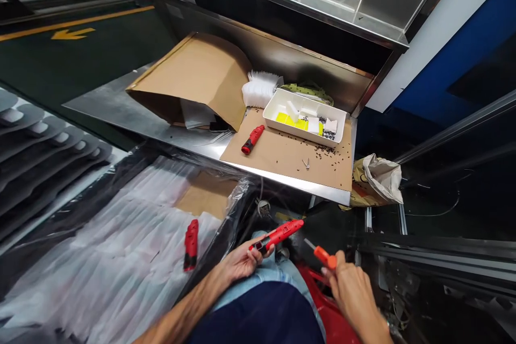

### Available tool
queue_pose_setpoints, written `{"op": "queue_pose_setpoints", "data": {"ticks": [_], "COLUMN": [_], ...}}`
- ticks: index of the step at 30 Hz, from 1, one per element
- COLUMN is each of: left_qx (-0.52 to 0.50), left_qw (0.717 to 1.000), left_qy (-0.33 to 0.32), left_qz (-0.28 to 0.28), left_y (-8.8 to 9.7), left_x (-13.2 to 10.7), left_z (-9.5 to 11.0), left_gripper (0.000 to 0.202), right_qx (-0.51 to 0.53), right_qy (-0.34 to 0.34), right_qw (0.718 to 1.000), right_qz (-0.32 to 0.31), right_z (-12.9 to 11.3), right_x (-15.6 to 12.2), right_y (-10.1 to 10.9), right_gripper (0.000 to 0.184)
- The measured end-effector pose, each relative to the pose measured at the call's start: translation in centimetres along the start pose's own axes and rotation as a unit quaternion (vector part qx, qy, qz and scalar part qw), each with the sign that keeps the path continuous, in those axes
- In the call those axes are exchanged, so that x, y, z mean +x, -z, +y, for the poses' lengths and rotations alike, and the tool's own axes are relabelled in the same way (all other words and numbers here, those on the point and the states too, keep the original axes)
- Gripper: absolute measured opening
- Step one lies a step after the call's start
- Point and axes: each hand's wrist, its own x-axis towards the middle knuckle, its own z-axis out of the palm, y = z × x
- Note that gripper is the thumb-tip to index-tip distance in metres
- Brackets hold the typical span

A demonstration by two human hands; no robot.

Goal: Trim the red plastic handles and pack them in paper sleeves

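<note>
Over my lap, my left hand (242,262) is closed around the lower end of a red plastic tool housing (284,232) with black parts. My right hand (350,285) grips an orange screwdriver (321,253); its metal tip points up and left, a short way from the housing and apart from it. A similar red housing (191,246) lies on the white wrapped bundles at my left. Another red housing (253,140) rests on the cardboard sheet (282,158) on the bench, where small dark pieces are scattered.
On the bench, a white tray (278,122) holds yellow and white items and small dark parts. Beside it stand a large brown carton (205,67) and a white stack (260,88). A plastic-lined box of white wrapped bundles (121,242) is at left, an open bag (377,180) at right.
</note>
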Motion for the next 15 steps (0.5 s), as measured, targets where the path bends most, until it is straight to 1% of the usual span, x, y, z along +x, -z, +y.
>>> {"op": "queue_pose_setpoints", "data": {"ticks": [2, 4, 5, 6, 8, 9, 12, 15], "left_qx": [0.006, 0.023, 0.036, 0.051, 0.090, 0.110, 0.161, 0.190], "left_qw": [1.000, 1.000, 0.999, 0.998, 0.994, 0.991, 0.980, 0.974], "left_qy": [0.002, -0.004, -0.013, -0.025, -0.056, -0.072, -0.112, -0.123], "left_qz": [0.001, 0.000, -0.003, -0.006, -0.014, -0.017, -0.022, -0.017], "left_y": [-0.2, -0.6, -0.8, -1.0, -1.4, -1.6, -1.9, -2.0], "left_x": [0.0, 0.0, 0.1, 0.1, 0.2, 0.2, 0.0, -0.2], "left_z": [0.5, 0.9, 0.9, 0.9, 0.8, 0.7, 0.4, 0.2], "left_gripper": [0.040, 0.041, 0.043, 0.046, 0.052, 0.054, 0.058, 0.056], "right_qx": [-0.005, -0.016, -0.016, -0.012, 0.002, 0.007, 0.005, 0.011], "right_qy": [0.034, 0.030, 0.030, 0.044, 0.096, 0.110, 0.094, 0.135], "right_qw": [0.999, 0.999, 0.998, 0.997, 0.993, 0.992, 0.993, 0.987], "right_qz": [0.022, 0.042, 0.049, 0.056, 0.069, 0.066, 0.066, 0.091], "right_z": [0.0, 0.2, 0.3, 0.4, 0.6, 0.6, 0.5, 0.3], "right_x": [-0.2, -0.2, -0.2, -0.1, 0.0, 0.2, 0.5, 0.6], "right_y": [-0.5, -1.2, -1.5, -1.8, -2.3, -2.5, -2.8, -3.0], "right_gripper": [0.027, 0.028, 0.029, 0.030, 0.034, 0.033, 0.030, 0.031]}}
